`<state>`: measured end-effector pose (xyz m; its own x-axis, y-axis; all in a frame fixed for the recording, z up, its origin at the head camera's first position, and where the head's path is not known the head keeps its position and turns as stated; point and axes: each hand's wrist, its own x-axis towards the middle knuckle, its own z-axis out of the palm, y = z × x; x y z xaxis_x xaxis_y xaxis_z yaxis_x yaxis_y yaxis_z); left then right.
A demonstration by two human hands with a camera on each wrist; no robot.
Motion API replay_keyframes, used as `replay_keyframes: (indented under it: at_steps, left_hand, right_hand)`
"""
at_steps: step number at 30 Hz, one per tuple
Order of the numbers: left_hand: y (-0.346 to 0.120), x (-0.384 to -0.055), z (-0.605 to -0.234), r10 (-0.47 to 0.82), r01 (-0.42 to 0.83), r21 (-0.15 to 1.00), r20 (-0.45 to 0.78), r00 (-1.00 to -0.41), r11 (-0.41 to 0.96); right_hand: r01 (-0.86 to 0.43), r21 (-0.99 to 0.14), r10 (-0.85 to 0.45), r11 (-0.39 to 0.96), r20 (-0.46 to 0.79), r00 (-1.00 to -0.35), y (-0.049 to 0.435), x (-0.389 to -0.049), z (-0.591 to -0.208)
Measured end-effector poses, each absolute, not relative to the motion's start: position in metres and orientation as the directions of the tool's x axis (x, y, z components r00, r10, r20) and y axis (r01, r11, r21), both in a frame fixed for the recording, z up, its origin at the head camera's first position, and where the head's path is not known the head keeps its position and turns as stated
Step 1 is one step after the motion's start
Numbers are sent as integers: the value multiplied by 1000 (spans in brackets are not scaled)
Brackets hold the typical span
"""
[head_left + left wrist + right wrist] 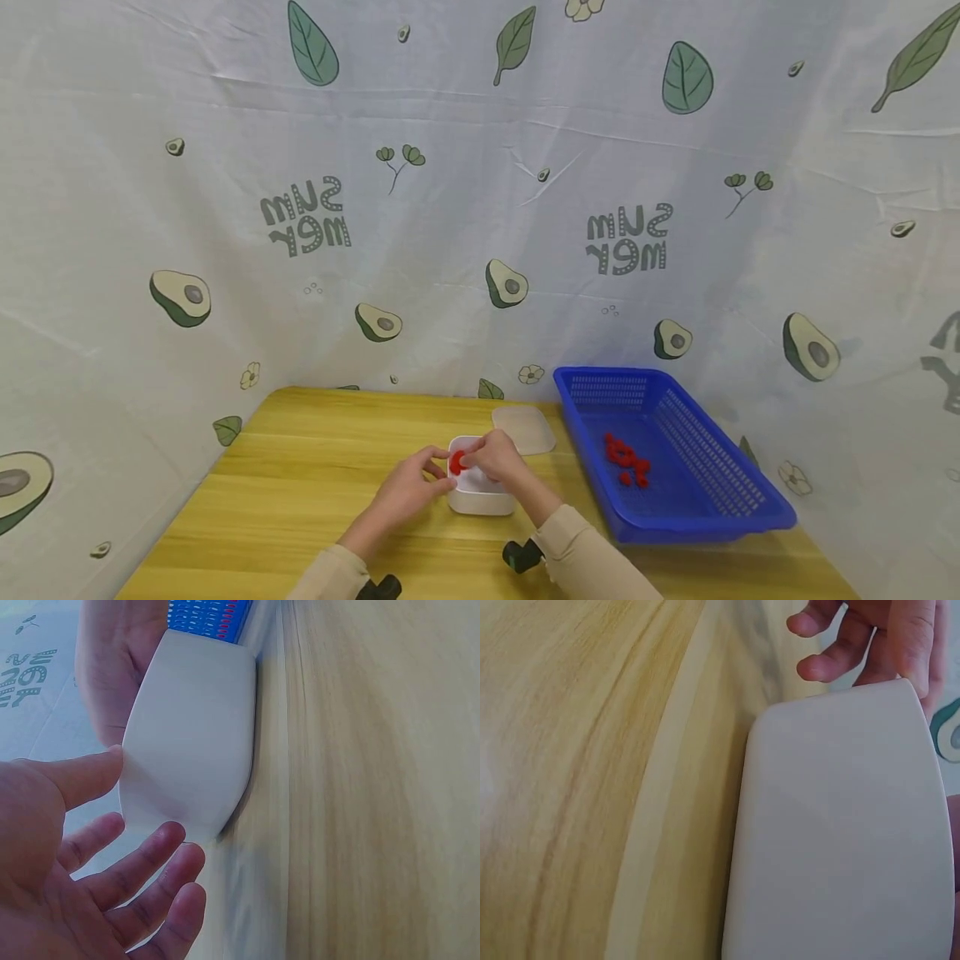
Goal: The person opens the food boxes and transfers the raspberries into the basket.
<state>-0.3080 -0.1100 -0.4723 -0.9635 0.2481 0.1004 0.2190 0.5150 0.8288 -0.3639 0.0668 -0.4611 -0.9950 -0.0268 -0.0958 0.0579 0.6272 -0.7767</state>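
Note:
A small white box (480, 502) with rounded corners stands on the wooden table. My left hand (405, 492) is at its left side. In the left wrist view, that hand's thumb touches the rim of the box (191, 720), and its other fingers spread loosely beside the wall. From the right, my right hand (495, 457) reaches over the box, its fingertips pinching a small red piece (455, 463) inside at the left. The fingertips partly cover this piece, so its exact shape is hidden. The box wall (840, 825) hides most of my right hand in its wrist view.
A blue plastic basket (720, 527) stands at the right with several small red pieces (621, 452) in it. Behind the box lies a pale, flat square lid (528, 429). The wooden table (315, 467) meets a printed curtain (450, 208) at the back.

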Motion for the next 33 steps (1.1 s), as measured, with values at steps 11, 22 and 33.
replay_keyframes:
  at_steps: [11,22,33]
  left_hand:
    - [-110,-307,-472,253,225,830,105,-962,511]
    - [-110,-308,-474,261,236,829,113,-959,508]
    - [-110,-308,-472,254,226,827,105,-961,515]
  right_hand:
    - [19,-769,-24,639,-45,-999,66,-363,-468]
    - [-27,-769,-86,638,-37,-996,65,-361,-469]
    - [-44,-773,-126,633,-47,-991,62,-363,-467]
